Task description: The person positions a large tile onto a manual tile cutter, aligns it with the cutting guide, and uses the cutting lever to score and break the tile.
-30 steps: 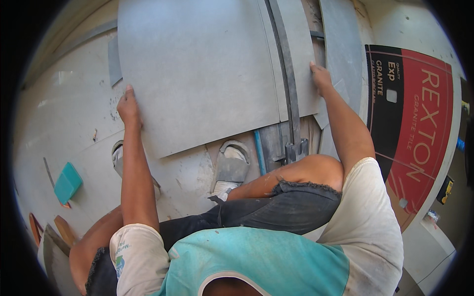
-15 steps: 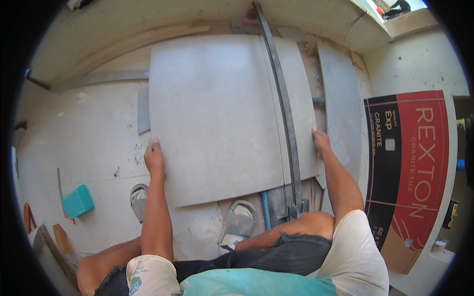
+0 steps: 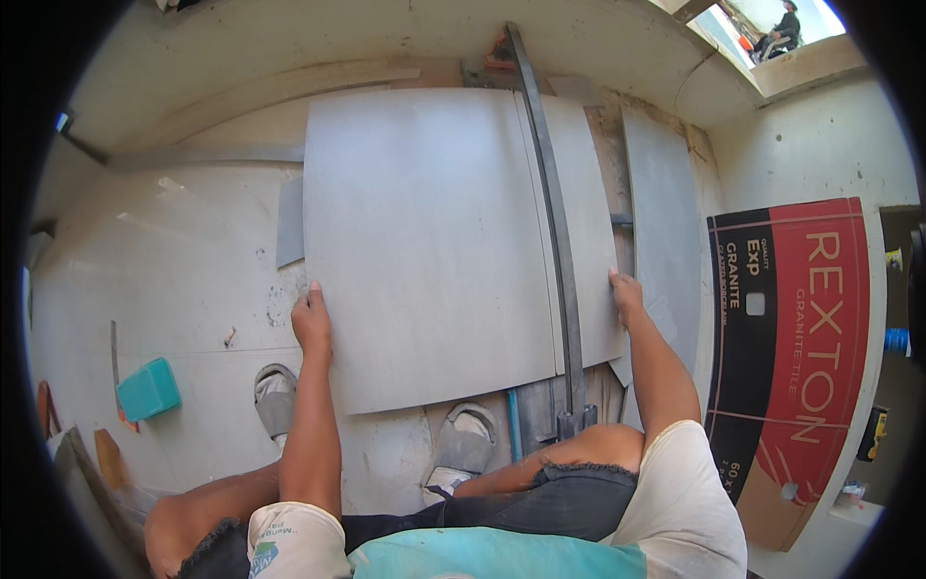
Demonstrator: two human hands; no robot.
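Note:
A large grey tile (image 3: 424, 241) lies flat in front of me, with a thin straight line running down its right part. Over it passes the dark metal rail (image 3: 552, 203) of a tile cutter, just right of that line. My left hand (image 3: 312, 321) is closed on the tile's left edge, thumb on top. On the opposite edge my right hand (image 3: 627, 297) grips the tile the same way. The undersides of both grips are hidden. At the rail's near end, a dark metal block (image 3: 576, 421) sits close to my right knee.
A red and black tile carton (image 3: 820, 328) leans at the right. Another grey slab (image 3: 666, 222) lies beyond my right hand. A teal box (image 3: 148, 389) sits on the floor at left. My sandalled feet (image 3: 466, 439) are below the tile. A person (image 3: 779, 31) sits outside the opening.
The whole view has shifted slightly, bringing more of the person outside into sight. Both hands keep their grip on the tile, which shows no clear movement against the rail.

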